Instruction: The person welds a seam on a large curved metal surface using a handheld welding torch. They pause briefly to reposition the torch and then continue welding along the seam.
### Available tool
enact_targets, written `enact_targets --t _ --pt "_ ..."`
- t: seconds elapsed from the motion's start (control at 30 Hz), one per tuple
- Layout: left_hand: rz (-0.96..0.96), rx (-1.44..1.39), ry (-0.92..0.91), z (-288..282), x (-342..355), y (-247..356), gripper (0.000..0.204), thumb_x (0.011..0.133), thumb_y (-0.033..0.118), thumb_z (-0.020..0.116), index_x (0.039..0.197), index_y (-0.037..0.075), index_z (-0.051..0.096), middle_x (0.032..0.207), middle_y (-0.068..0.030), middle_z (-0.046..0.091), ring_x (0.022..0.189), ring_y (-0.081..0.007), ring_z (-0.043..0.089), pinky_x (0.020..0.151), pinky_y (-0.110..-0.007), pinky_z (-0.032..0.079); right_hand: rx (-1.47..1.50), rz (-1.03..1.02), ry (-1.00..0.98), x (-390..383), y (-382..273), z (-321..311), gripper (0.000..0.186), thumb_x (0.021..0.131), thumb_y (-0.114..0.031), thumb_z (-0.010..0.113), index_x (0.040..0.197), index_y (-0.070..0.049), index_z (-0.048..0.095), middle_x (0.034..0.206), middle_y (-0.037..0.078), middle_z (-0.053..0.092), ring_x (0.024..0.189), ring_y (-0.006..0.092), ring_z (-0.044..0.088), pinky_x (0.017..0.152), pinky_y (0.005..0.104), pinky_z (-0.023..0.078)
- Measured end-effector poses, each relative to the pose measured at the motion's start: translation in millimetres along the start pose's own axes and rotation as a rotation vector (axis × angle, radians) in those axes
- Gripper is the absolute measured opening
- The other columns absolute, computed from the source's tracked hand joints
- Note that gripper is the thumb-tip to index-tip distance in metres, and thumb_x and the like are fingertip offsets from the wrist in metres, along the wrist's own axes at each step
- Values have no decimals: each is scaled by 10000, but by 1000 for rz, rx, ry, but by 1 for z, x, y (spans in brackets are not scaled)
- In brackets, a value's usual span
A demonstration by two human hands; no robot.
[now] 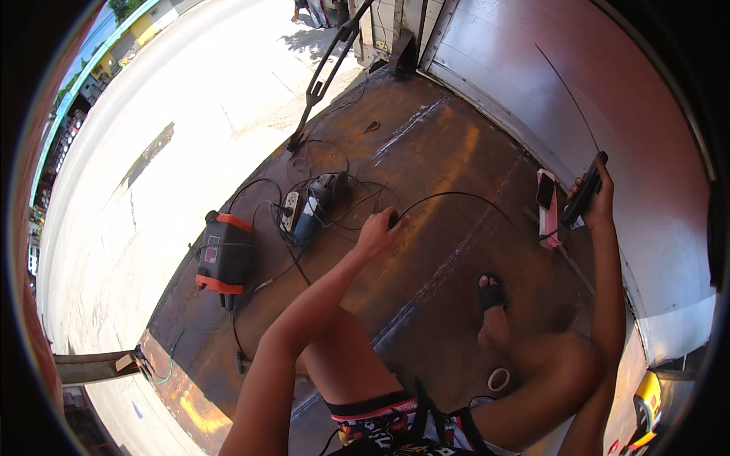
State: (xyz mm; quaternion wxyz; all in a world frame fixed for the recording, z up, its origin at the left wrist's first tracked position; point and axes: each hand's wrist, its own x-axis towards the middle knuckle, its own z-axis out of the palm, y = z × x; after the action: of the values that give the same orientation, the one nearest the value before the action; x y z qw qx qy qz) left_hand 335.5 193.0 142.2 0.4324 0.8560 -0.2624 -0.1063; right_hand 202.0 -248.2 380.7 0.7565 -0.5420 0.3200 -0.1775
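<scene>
My left hand is closed on a black cable that loops rightward over the rusty steel plate floor. At the right, my right hand grips a black electrode holder, with a long thin rod sticking up from it toward the metal panel. Beside that hand lies a pink box with a dark phone-like object on it. An angle grinder and a white power strip sit among tangled cables, with an orange-and-black machine farther left.
A metal panel borders the right. A black bar rises near the sunlit pavement. A tape roll lies by my bent legs and sandalled foot. A yellow object is at lower right. People stand in the far background.
</scene>
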Motion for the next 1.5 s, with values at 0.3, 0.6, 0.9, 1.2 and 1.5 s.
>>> enact_targets --t 0.3,0.6,0.9,1.2,1.5 --pt "-40 -150 -31 46 -1 -14 733 1135 538 462 713 -55 550 586 -219 478 566 -404 556 605 -512 416 -144 45 127 -62 32 -100 453 964 -528 750 1011 -126 545 845 68 596 722 208 615 684 351 533" --pt "23 31 136 28 9 -8 768 1154 496 430 614 -48 479 525 -213 404 475 -377 465 552 -509 360 277 115 66 -1 144 -123 498 972 -592 714 1018 -123 555 792 48 582 618 180 574 564 337 472" --pt "-58 357 68 -44 66 -8 390 1155 347 501 1120 -21 626 856 -198 666 749 -310 612 730 -432 479 690 231 -397 148 200 -82 535 1071 -469 579 1285 18 521 1099 121 491 944 219 499 821 345 470" --pt "60 557 -299 -23 162 48 366 1115 234 584 1395 3 641 1163 -245 757 1002 -416 746 870 -467 561 641 215 -731 233 164 -75 713 1086 -403 547 1513 118 311 1187 139 431 800 147 382 615 256 400" --pt "32 675 -315 -80 212 56 421 1129 270 599 1488 50 606 966 -144 730 767 -190 689 695 -376 560 653 349 -582 251 148 -46 645 1078 -465 572 1367 95 434 1053 118 443 798 186 442 681 317 433"
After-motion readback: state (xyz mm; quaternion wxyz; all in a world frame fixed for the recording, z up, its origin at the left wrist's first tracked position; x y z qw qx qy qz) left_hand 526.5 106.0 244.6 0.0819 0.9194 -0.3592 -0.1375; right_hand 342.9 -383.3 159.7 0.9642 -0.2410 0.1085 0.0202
